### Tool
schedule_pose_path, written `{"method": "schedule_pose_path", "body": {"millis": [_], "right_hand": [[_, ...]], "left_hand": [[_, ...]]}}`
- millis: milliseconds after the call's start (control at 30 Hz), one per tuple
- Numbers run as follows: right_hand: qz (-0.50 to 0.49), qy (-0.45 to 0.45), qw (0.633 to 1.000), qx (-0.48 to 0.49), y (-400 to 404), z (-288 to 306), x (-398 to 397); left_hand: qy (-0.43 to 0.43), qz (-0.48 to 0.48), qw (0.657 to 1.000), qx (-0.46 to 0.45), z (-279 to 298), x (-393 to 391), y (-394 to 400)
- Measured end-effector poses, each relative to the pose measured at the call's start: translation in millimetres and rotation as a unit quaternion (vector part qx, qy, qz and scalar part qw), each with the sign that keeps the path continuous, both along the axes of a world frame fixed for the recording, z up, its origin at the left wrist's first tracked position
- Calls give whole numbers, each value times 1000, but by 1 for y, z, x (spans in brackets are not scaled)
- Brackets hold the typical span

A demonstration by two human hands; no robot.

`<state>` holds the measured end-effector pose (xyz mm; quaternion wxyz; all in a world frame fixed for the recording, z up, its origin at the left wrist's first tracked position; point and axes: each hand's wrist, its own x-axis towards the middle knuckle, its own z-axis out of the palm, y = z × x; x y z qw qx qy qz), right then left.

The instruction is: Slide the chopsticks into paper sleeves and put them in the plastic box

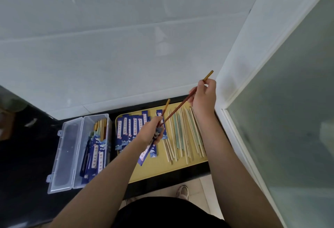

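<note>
Yellow tray (pixel 159 170) lies on the black tabletop (pixel 29 155), just right of the clear plastic box (pixel 72 153). The box stands open, with its hinged lid (pixel 63 157) folded flat to the left. Inside it lie sleeved chopsticks (pixel 97 148), their bare ends pointing toward the wall.

On the left part of the tray, a row of blue paper sleeves (pixel 126 132) lies side by side. On the right part, loose chopsticks (pixel 182 133) in pale wood and light green lie roughly parallel.

The left hand (pixel 151 133) grips one blue paper sleeve (pixel 144 156) above the tray, fingers curled around its upper end; the lower end of the sleeve hangs down toward the person. One brown chopstick (pixel 165 108) protrudes upward from this hand.

The right hand (pixel 204 99) pinches a second brown chopstick (pixel 178 109) near its yellowish top end, fingers curled around it. The chopstick slopes down and to the left, and its tip meets the left hand at the sleeve opening. Whether the tip has entered the sleeve cannot be determined.
</note>
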<state>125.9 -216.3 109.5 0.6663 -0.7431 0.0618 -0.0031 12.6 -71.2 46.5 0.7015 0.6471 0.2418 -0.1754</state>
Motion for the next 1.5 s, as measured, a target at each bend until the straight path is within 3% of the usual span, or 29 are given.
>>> {"method": "schedule_pose_path", "body": {"millis": [200, 300, 400, 467, 533, 667, 767, 967, 1067, 1233, 1367, 1500], "right_hand": [[39, 36, 998, -26, 11, -20, -6], [123, 59, 988, -78, 17, -20, -14], [305, 121, 927, -181, 21, -26, -25], [356, 166, 898, -197, 23, -32, -29], [308, 180, 919, -166, 22, -34, -29], [216, 126, 962, -112, 19, -34, -26], [245, 97, 955, -135, 28, -36, -26], [239, 129, 954, -129, 56, -49, -35], [254, 157, 938, -176, 71, -64, -43], [290, 202, 886, -301, 95, -104, -61], [323, 222, 829, -400, 113, -141, -82], [298, 231, 820, -431, 126, -161, -106]], "left_hand": [[-11, -36, 999, 37, 8, 1, 4], [-13, -24, 999, 47, 9, 4, 3], [-15, -15, 997, 74, 7, 9, 3], [-8, -15, 996, 85, 5, 10, 5], [1, -20, 996, 88, 3, 8, 9], [-6, -38, 995, 92, 3, 6, 11], [-18, -38, 995, 85, 3, 4, 14], [-32, 23, 992, 120, 0, -8, 37], [-22, 116, 978, 171, -9, -19, 66], [41, 232, 925, 298, -30, -50, 123], [107, 165, 902, 384, -43, -69, 148], [131, 70, 880, 450, -49, -79, 156]]}}
